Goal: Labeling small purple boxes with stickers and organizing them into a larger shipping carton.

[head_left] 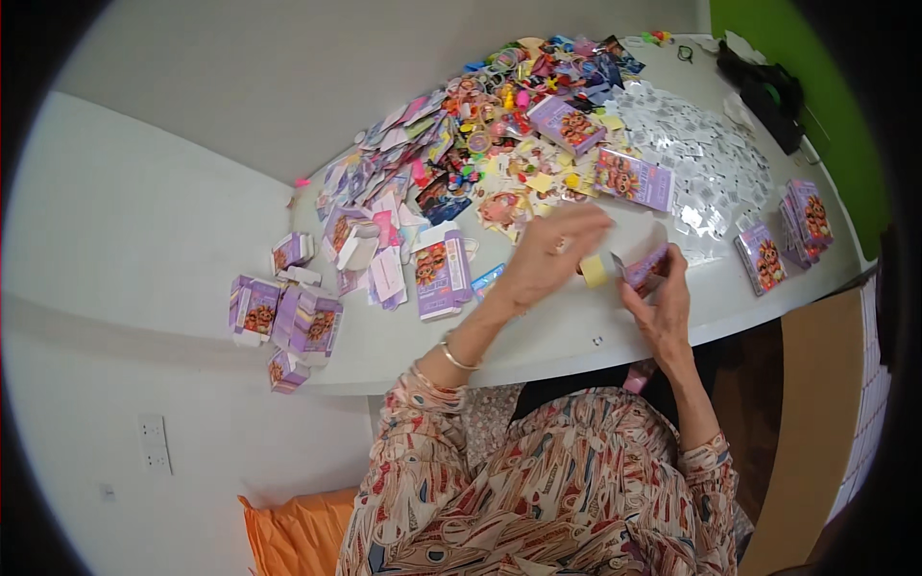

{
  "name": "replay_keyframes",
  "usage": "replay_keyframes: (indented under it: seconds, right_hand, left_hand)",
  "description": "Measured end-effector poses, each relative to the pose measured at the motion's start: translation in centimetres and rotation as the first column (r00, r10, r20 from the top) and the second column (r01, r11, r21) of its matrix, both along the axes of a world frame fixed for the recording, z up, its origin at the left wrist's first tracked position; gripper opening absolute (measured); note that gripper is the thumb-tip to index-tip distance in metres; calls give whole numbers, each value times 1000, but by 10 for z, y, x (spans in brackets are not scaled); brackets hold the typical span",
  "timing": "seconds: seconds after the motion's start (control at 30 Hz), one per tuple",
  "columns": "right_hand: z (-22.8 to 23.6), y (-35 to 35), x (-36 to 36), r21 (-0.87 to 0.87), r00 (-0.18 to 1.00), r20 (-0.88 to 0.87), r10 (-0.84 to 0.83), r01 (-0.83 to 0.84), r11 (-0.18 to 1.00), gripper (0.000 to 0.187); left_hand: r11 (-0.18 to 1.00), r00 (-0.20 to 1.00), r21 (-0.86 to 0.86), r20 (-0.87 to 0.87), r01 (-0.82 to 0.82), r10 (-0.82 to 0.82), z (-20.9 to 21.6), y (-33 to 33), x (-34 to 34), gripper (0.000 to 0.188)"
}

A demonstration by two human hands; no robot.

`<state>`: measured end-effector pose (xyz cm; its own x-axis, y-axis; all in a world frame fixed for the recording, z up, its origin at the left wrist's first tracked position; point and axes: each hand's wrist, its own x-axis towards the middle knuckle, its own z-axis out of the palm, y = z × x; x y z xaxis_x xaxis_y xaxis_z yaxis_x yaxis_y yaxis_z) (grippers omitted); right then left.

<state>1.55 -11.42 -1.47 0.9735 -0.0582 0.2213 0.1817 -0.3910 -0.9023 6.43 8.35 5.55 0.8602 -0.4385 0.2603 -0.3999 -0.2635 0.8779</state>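
My right hand [663,305] is closed around a small purple carton [647,269], held above the near part of the table. The carton's end faces up and a flap stands out from it. To its left my left hand [555,252] hovers with its fingers stretched toward the carton, slightly blurred, and I see nothing in it. Below the left fingers lies a yellow paper square [594,273]. A blue packet [487,282] is partly hidden by the left wrist. Beyond the hands, a purple box [634,180] with cartoon figures lies flat.
Mixed small trinkets [509,91] heap up at the back. Clear packets with printed slips [715,154] spread to their right. Purple boxes [307,322] cluster at the left edge, and another upright box [442,274] stands nearer. Filled-looking boxes [807,221] stack at the right. A black object [764,96] lies far right.
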Motion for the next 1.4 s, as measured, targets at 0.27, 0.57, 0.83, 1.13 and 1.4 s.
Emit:
replay_keyframes:
  seconds: [0.27, 0.57, 0.83, 1.13, 1.4]
  right_hand:
    - [-17, -3, -1, 24, 998, 63, -24, 22, 999, 74]
    - [-22, -4, -1, 5, 999, 38, -29, 29, 1000, 77]
    - [-17, -2, -1, -8, 998, 50, -38, 38, 999, 78]
    - [-24, -8, 0, -82, 990, 129, -58, 69, 994, 83]
    - [-18, -9, -3, -100, 986, 159, -47, 64, 993, 90]
  left_hand:
    - [290, 563, 502, 566, -815, 602, -31, 241, 47, 31]
    - [-126, 499, 727, 576, -675, 647, -48, 265, 80, 46]
    - [89, 613, 685, 578, -723, 539, -58, 293, 93, 20]
    - [566, 552, 144, 508, -811, 662, 22, 148, 67, 16]
    - [910, 875, -270, 288, -315, 389, 34, -41, -27, 24]
